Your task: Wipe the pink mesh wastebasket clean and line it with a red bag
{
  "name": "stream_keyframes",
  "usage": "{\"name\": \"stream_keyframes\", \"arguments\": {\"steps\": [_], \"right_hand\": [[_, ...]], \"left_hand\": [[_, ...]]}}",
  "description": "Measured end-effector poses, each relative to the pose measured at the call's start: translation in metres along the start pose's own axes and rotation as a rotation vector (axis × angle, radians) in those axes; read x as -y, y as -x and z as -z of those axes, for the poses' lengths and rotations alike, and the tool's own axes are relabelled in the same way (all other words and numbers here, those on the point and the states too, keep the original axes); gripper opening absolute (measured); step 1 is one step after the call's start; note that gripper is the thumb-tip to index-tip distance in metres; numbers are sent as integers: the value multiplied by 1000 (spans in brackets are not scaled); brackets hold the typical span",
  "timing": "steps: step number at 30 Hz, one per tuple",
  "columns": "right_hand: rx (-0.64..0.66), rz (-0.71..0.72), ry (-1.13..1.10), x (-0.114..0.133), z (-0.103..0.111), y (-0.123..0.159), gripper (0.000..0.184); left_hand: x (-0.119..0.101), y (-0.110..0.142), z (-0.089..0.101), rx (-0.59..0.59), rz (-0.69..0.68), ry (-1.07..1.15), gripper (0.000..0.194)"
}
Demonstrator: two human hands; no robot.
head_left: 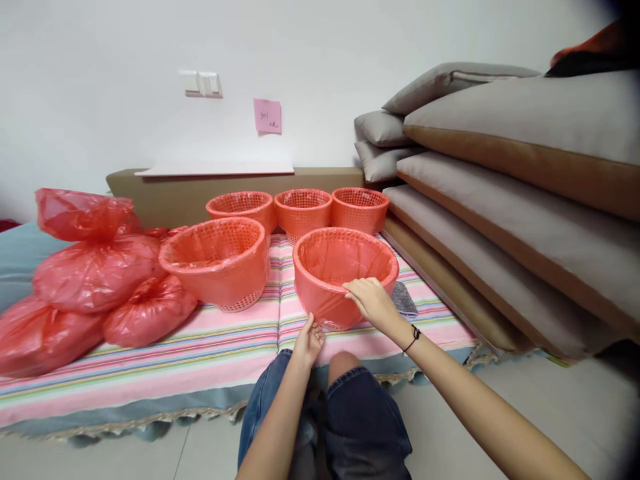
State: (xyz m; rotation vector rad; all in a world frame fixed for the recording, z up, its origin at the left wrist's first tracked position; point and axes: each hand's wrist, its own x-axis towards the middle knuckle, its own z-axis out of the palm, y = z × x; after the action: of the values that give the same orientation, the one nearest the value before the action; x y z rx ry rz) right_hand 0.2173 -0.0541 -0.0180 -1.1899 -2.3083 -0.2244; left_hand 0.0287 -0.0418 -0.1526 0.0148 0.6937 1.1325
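Observation:
A red plastic basket [320, 300] stands upright in front of me, lined with a thin red plastic bag [345, 257] that is folded over its rim and hangs down outside. My right hand [374, 305] grips the near rim of this basket, fingers over the bag-covered edge. Lower down, my left hand [310, 341] is closed, with thumb and fingertips pinching the bag's hanging edge near the basket's foot. To the left stands another lined basket [235, 283]. Behind are three more red baskets, the middle one [303, 217] among them.
Several filled, tied red bags [97, 273] are piled at the left. Grey cushions [510, 200] are stacked at the right. A striped cloth [200, 360] covers the low surface. A dark grey cloth [403, 299] lies beside the front basket. On the wall hangs a pink note [267, 117].

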Motion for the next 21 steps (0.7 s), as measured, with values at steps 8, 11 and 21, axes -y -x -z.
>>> {"name": "stream_keyframes", "arguments": {"steps": [8, 11, 21], "right_hand": [[-9, -32, 116, -73, 60, 17, 29], [-46, -110, 115, -60, 73, 7, 39], [-57, -74, -126, 7, 9, -6, 25]], "left_hand": [[2, 5, 24, -116, 72, 27, 23], [-2, 10, 15, -35, 60, 42, 22], [-5, 3, -8, -33, -39, 51, 26]]}}
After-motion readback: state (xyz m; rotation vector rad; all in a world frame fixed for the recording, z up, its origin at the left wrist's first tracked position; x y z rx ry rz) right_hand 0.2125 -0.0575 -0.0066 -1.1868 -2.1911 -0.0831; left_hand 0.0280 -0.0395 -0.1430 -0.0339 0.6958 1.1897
